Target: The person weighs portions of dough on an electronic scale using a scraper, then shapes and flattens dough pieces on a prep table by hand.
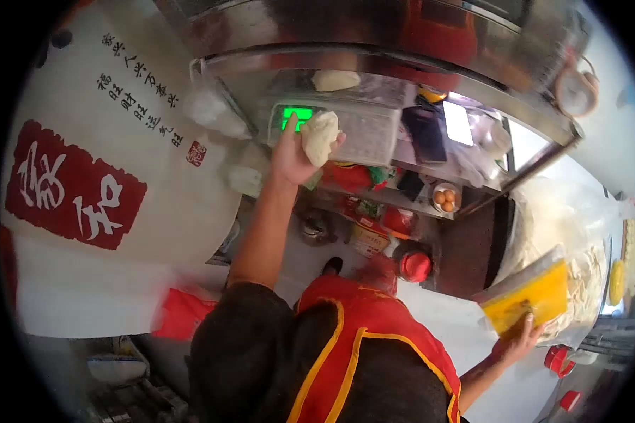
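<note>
pale dough piece: one, raised in the left hand over the left edge of the scale; whether it touches the scale cannot be told.
left hand: fingers half curled round the dough, thumb standing up beside the display.
dough grip: a loose cup seems best, as soft dough would stretch under a squeeze; keeping the thumb off the green display leaves it readable.
scale: one, on the rack; the hand should bear no weight on it while it reads.
second dough piece: one, by the scale's far edge, left of middle.
right hand: fingers closed on the near edge of the yellow scraper, one only; a firm grip with the blade flat to the cut should part dough cleanly.
large dough: one spread mass, towards the surface's right edge.
eggs: at least three, in one bowl near the lower shelf's right end.
red-lidded jar: one, below the shelf's near edge.
</note>
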